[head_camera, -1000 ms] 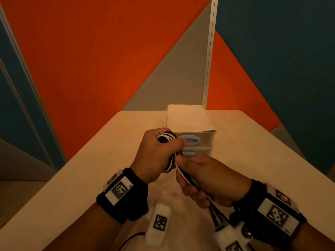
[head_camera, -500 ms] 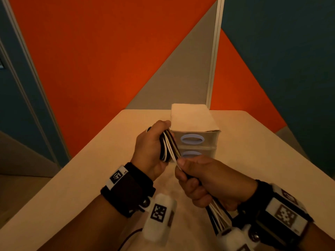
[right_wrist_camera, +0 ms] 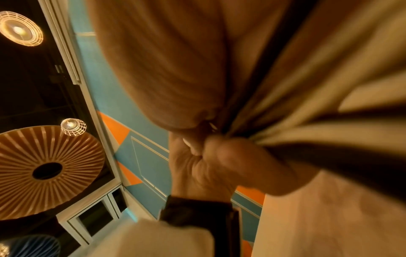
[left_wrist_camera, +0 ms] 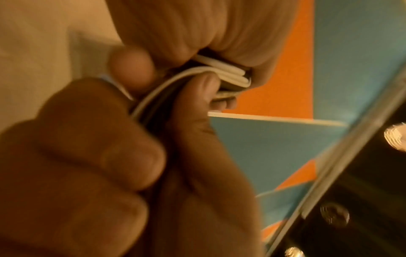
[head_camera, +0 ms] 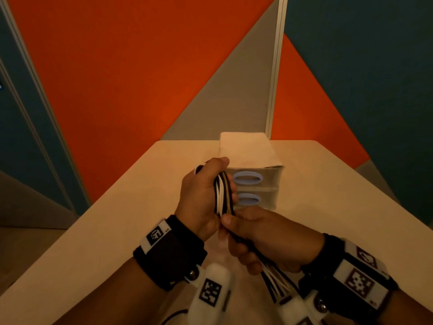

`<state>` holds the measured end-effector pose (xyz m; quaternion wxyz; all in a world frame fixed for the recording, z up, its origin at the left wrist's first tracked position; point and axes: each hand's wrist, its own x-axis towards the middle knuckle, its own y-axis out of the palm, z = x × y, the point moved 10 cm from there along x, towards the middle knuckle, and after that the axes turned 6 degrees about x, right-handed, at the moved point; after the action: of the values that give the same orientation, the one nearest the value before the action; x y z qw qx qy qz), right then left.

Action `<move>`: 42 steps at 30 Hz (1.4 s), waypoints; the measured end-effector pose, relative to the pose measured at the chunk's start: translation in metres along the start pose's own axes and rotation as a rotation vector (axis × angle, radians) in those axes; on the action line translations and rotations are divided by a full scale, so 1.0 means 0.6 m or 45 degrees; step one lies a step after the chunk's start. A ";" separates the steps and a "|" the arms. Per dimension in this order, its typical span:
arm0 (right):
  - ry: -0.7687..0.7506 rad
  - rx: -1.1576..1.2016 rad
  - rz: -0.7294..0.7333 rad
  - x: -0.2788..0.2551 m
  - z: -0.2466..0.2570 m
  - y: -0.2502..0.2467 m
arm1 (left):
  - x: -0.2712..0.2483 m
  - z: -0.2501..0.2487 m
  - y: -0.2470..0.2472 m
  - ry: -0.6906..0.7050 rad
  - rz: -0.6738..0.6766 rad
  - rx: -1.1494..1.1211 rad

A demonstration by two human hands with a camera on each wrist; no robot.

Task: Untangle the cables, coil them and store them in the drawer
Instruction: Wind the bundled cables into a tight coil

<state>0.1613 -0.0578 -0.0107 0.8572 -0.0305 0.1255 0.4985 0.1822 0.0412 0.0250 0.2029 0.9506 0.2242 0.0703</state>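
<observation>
My left hand (head_camera: 206,195) grips the upper part of a bundle of black and white cables (head_camera: 223,195), held upright above the table. Just below it my right hand (head_camera: 264,238) is wrapped around the lower part of the same bundle, and the loose cable ends (head_camera: 277,283) fan out under that fist. The left wrist view shows white and dark cable strands (left_wrist_camera: 228,73) bent over between curled fingers (left_wrist_camera: 131,156). In the right wrist view blurred cable strands (right_wrist_camera: 329,113) run out of the fist. A small translucent drawer unit (head_camera: 257,184) with two blue oval handles stands right behind my hands, both drawers closed.
The beige table (head_camera: 117,231) stretches left and right of my hands, with its far edge near the orange, grey and teal wall panels (head_camera: 140,66). A thin dark cord (head_camera: 173,316) lies at the table's near edge, under my left forearm.
My left hand has turned, so the coil's strands now run vertically in front of it. My right hand has slid up the bundle to just below the left.
</observation>
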 end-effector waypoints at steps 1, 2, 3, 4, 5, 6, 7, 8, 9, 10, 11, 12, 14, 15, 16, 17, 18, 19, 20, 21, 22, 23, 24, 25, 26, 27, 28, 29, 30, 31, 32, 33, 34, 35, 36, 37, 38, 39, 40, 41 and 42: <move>-0.040 -0.003 -0.003 -0.001 0.009 -0.001 | -0.003 -0.016 -0.002 0.106 -0.021 0.088; -0.088 -0.005 -0.018 -0.002 0.019 -0.004 | -0.006 -0.030 -0.002 0.197 -0.029 0.152; -0.136 -0.014 -0.040 -0.003 0.027 -0.008 | -0.009 -0.039 -0.001 0.259 -0.030 0.193; -0.185 -0.041 -0.056 -0.003 0.034 -0.010 | -0.011 -0.043 -0.001 0.297 -0.028 0.224; -0.237 -0.097 -0.067 -0.004 0.041 -0.009 | -0.013 -0.044 0.000 0.320 -0.026 0.249; -0.292 -0.178 -0.083 -0.004 0.048 -0.008 | -0.016 -0.043 0.001 0.333 -0.023 0.269; -0.347 -0.268 -0.112 -0.004 0.054 -0.010 | -0.019 -0.040 0.004 0.340 -0.014 0.283; -0.400 -0.345 -0.153 -0.006 0.061 -0.014 | -0.021 -0.034 0.008 0.338 -0.002 0.299; -0.448 -0.407 -0.196 -0.008 0.068 -0.019 | -0.023 -0.028 0.011 0.329 0.005 0.314; -0.490 -0.453 -0.227 -0.011 0.075 -0.023 | -0.025 -0.022 0.014 0.320 0.004 0.324; -0.522 -0.485 -0.244 -0.014 0.081 -0.024 | -0.026 -0.018 0.015 0.319 -0.003 0.326; -0.551 -0.502 -0.252 -0.017 0.086 -0.025 | -0.027 -0.017 0.015 0.325 -0.009 0.327; -0.599 -0.546 -0.278 -0.021 0.093 -0.027 | -0.028 -0.016 0.017 0.338 -0.009 0.329; -0.608 -0.575 -0.294 -0.022 0.096 -0.028 | -0.029 -0.016 0.019 0.340 -0.004 0.321; -0.608 -0.598 -0.301 -0.023 0.096 -0.031 | -0.030 -0.016 0.021 0.340 0.003 0.313; -0.600 -0.606 -0.299 -0.022 0.096 -0.033 | -0.030 -0.016 0.022 0.335 0.010 0.305; -0.591 -0.606 -0.293 -0.021 0.094 -0.036 | -0.030 -0.015 0.024 0.321 0.019 0.295; -0.585 -0.597 -0.289 -0.021 0.093 -0.039 | -0.030 -0.013 0.026 0.302 0.031 0.286; -0.585 -0.592 -0.290 -0.020 0.093 -0.041 | -0.029 -0.010 0.027 0.285 0.045 0.279; -0.593 -0.593 -0.291 -0.021 0.094 -0.041 | -0.028 -0.008 0.028 0.276 0.057 0.273; -0.606 -0.607 -0.282 -0.020 0.094 -0.040 | -0.028 -0.008 0.028 0.276 0.063 0.270; -0.615 -0.621 -0.273 -0.020 0.094 -0.038 | -0.028 -0.008 0.028 0.284 0.065 0.274; -0.619 -0.642 -0.276 -0.020 0.094 -0.037 | -0.028 -0.009 0.029 0.298 0.067 0.286; -0.622 -0.659 -0.285 -0.023 0.096 -0.036 | -0.028 -0.010 0.029 0.319 0.067 0.301; -0.633 -0.676 -0.295 -0.025 0.098 -0.035 | -0.028 -0.013 0.030 0.344 0.062 0.314; -0.637 -0.692 -0.311 -0.027 0.101 -0.035 | -0.029 -0.016 0.029 0.364 0.056 0.323; -0.639 -0.715 -0.335 -0.029 0.104 -0.037 | -0.029 -0.018 0.030 0.375 0.055 0.329; -0.634 -0.731 -0.359 -0.031 0.106 -0.039 | -0.028 -0.019 0.031 0.373 0.064 0.332; -0.630 -0.735 -0.373 -0.032 0.107 -0.043 | -0.027 -0.018 0.032 0.362 0.076 0.334; -0.621 -0.729 -0.380 -0.032 0.108 -0.045 | -0.027 -0.018 0.033 0.349 0.086 0.335; -0.614 -0.725 -0.384 -0.032 0.107 -0.046 | -0.026 -0.017 0.032 0.339 0.090 0.333; -0.606 -0.732 -0.390 -0.033 0.106 -0.045 | -0.025 -0.017 0.032 0.332 0.092 0.329; -0.606 -0.734 -0.392 -0.033 0.106 -0.043 | -0.024 -0.016 0.031 0.327 0.092 0.324; -0.616 -0.734 -0.386 -0.035 0.107 -0.039 | -0.024 -0.014 0.031 0.323 0.094 0.313; -0.634 -0.729 -0.377 -0.036 0.110 -0.034 | -0.023 -0.012 0.031 0.322 0.098 0.300; -0.648 -0.724 -0.367 -0.037 0.111 -0.029 | -0.024 -0.011 0.032 0.319 0.105 0.287; -0.660 -0.722 -0.365 -0.038 0.112 -0.027 | -0.025 -0.011 0.034 0.313 0.110 0.282; -0.666 -0.728 -0.373 -0.039 0.113 -0.026 | -0.025 -0.011 0.035 0.310 0.115 0.279; -0.673 -0.729 -0.387 -0.039 0.113 -0.027 | -0.025 -0.012 0.036 0.313 0.121 0.285; -0.674 -0.725 -0.401 -0.040 0.114 -0.028 | -0.025 -0.014 0.038 0.321 0.129 0.298; -0.665 -0.719 -0.407 -0.041 0.113 -0.030 | -0.025 -0.017 0.039 0.334 0.135 0.316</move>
<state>0.1777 -0.0755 0.0595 0.8848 -0.1561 -0.2443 0.3649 0.1762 0.0191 0.0431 0.0489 0.9615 0.2055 0.1761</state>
